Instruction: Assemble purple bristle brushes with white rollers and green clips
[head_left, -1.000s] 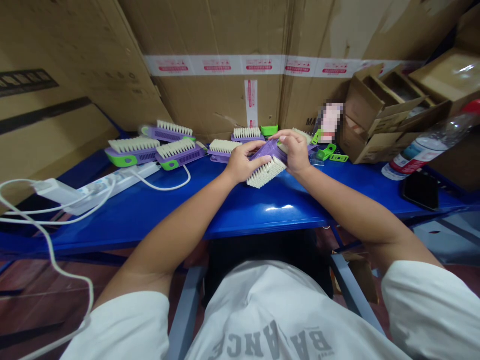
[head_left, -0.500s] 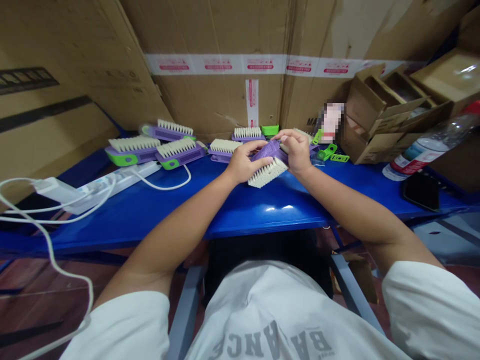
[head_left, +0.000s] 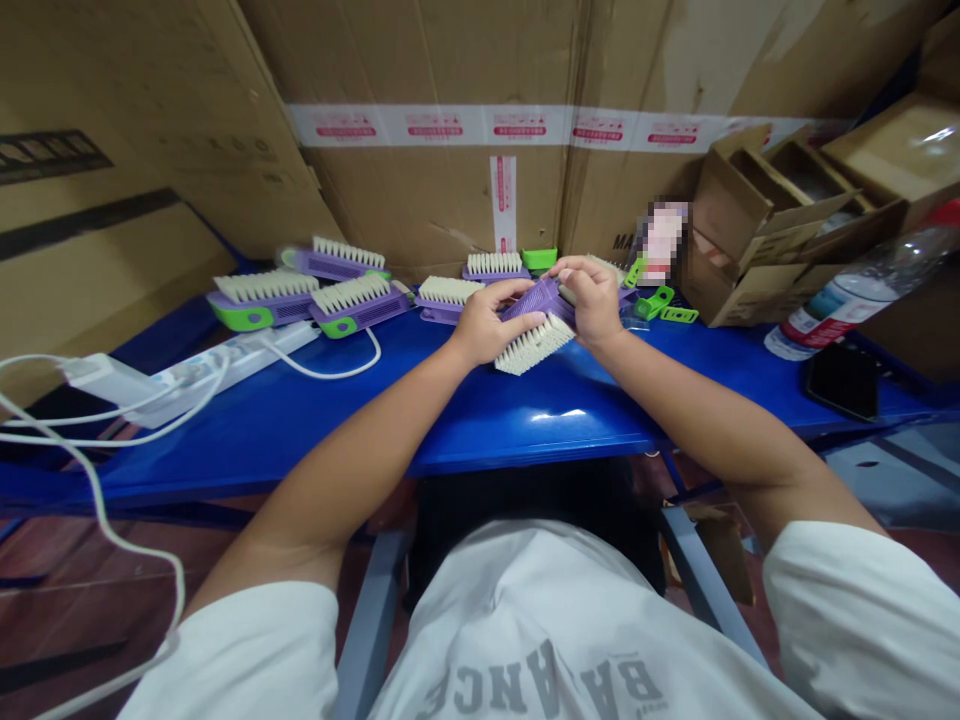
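Observation:
Over the middle of the blue table, a purple scrub brush [head_left: 535,345] with pale bristles is tilted with its bristles downward and toward me. My left hand [head_left: 486,325] is closed around its left side, thumb along the purple body. The fingers of my right hand [head_left: 592,300] are bent in at the brush's right end; whether they pinch some small part there is hidden. Behind them lie a bristle-up brush [head_left: 493,265], another brush [head_left: 446,292] and a green plastic piece [head_left: 540,260]. Green clips [head_left: 655,302] rest just right of my right hand.
More purple-green brushes [head_left: 351,292] lie at the left, beside a white power strip [head_left: 202,375] with looping cables. On the right are a water bottle [head_left: 840,300], a black phone [head_left: 841,382] and opened cardboard boxes [head_left: 757,220]. Large cardboard sheets [head_left: 442,60] stand behind the blue table [head_left: 480,430].
Very little differs. Both hands stay on the brush in nearly the same pose, and the view has shifted slightly.

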